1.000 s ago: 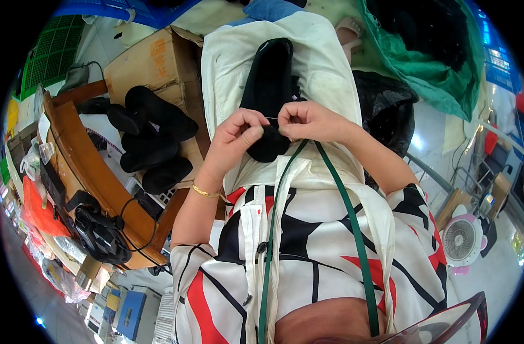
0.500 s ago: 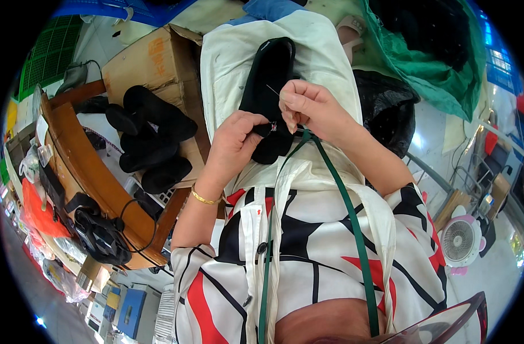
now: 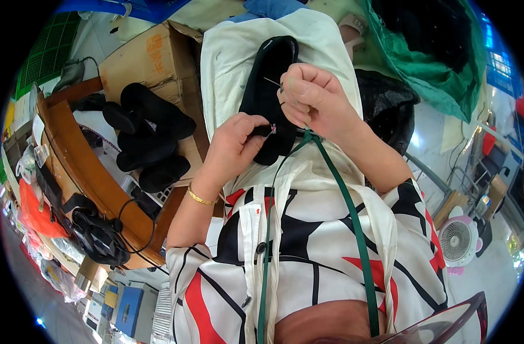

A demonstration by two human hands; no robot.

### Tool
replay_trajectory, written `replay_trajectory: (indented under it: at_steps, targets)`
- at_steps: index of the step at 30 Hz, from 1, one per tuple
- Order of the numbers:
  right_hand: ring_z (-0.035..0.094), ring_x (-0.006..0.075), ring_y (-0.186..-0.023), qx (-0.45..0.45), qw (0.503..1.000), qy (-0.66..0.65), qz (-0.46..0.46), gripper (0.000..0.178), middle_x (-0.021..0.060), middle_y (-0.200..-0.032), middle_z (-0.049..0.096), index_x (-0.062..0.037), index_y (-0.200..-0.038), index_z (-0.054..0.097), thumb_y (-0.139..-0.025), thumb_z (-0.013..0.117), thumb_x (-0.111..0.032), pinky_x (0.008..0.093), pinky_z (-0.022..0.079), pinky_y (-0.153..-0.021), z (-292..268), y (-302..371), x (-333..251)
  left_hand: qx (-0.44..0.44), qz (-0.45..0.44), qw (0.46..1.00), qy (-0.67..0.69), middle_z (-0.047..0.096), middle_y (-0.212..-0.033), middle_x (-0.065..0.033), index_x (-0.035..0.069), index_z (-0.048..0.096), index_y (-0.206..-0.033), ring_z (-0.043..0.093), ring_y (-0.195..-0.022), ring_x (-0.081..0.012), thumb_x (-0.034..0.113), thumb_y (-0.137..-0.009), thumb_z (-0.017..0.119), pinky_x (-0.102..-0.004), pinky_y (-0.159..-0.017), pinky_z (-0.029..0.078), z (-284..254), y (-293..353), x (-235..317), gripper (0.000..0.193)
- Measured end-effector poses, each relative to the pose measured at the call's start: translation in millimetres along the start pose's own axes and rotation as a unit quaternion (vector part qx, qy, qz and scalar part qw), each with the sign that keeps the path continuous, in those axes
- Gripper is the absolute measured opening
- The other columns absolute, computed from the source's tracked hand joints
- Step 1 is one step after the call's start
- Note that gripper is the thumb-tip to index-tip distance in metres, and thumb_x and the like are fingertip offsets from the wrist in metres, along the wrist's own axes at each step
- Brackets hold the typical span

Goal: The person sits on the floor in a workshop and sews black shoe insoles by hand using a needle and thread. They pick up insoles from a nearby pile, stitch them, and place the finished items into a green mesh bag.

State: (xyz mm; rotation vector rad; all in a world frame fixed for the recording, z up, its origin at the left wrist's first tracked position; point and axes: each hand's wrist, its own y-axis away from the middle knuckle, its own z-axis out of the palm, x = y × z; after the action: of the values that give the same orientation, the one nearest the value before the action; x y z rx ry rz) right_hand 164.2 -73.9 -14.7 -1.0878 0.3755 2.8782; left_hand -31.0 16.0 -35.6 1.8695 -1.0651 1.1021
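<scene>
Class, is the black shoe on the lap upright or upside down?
Upright: the black shoe shows its opening to the camera above.

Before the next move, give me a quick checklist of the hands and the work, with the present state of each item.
1. Right hand holding the thin silvery needle-like sliver: ok, it sticks out leftward from the fingertips.
2. Left hand gripping the small black piece with a sparkly end: ok, pinched between thumb and fingers.
3. Hands apart: ok, a gap shows between them.
4. Black slip-on shoe lying over the cream cloth apron: ok.
5. Thread running from the sliver: cannot tell, too fine to make out.
6. Small black piece joined to the shoe: cannot tell, black against black.
</scene>
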Motion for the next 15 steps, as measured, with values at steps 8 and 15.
replay_trajectory:
  at_steps: [8,15]
  targets:
    - [0.046,0.0044,-0.055,0.033,0.99,0.138,0.022,0.02,-0.0028,-0.068,0.051,-0.0044,-0.084,0.057,-0.096,0.061,-0.02,0.0208,0.038,-0.05,-11,1,9,-0.012,-0.012,1.0,0.001,0.06,-0.08,-0.0123,0.002,0.067,-0.097,0.06,-0.075,-0.029,0.0,-0.077,0.067,-0.0346,-0.066,0.048,-4,7,-7,0.02]
    - [0.046,0.0034,-0.055,0.066,0.99,0.118,0.025,0.021,-0.0031,-0.07,0.053,-0.0046,-0.083,0.057,-0.096,0.062,-0.02,0.0201,0.039,-0.05,-17,3,18,-0.052,-0.005,0.998,0.016,0.058,-0.078,-0.0108,0.002,0.066,-0.096,0.058,-0.074,-0.0266,0.001,-0.079,0.065,-0.0328,-0.067,0.046,-7,3,-11,0.017]
